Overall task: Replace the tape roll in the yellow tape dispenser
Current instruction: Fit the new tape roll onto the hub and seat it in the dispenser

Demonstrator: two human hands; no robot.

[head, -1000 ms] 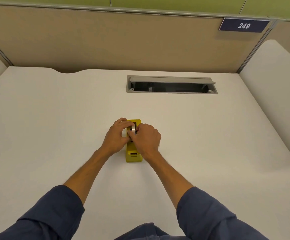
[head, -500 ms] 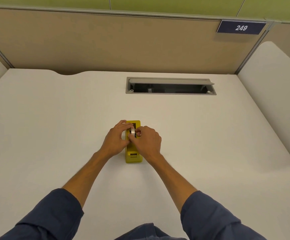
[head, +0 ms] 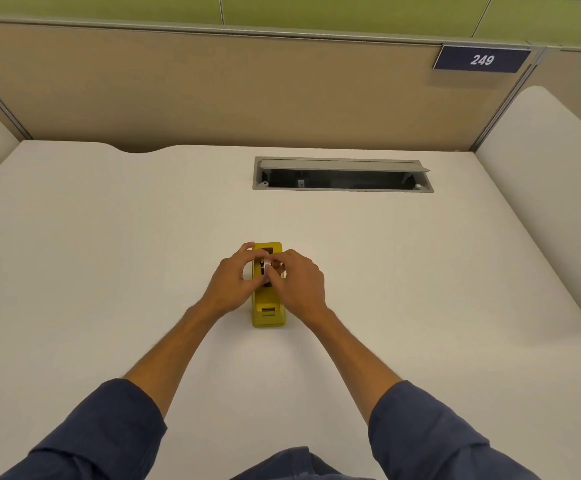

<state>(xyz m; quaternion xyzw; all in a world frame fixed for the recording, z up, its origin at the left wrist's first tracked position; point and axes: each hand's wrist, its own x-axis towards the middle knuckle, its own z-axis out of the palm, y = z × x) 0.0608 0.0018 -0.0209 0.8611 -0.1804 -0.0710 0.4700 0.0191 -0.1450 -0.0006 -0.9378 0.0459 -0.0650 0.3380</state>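
Yellow dispenser (head: 268, 308) lies mid-table (head: 109, 254), long axis pointing away from you; your left hand (head: 233, 284) and right hand (head: 297, 284) both pinch the roll (head: 267, 265) directly above its cradle.

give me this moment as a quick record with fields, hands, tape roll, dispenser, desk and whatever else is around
left hand: fingers curled at the tape roll, from the dispenser's left side
right hand: fingertips pinch the tape roll from the right
tape roll: on edge in the dispenser's top slot, mostly hidden by fingers
yellow tape dispenser: stands on the desk, between the hands
desk: white
cable hatch: lid open, far side of desk
number plate: reads 249, on the partition
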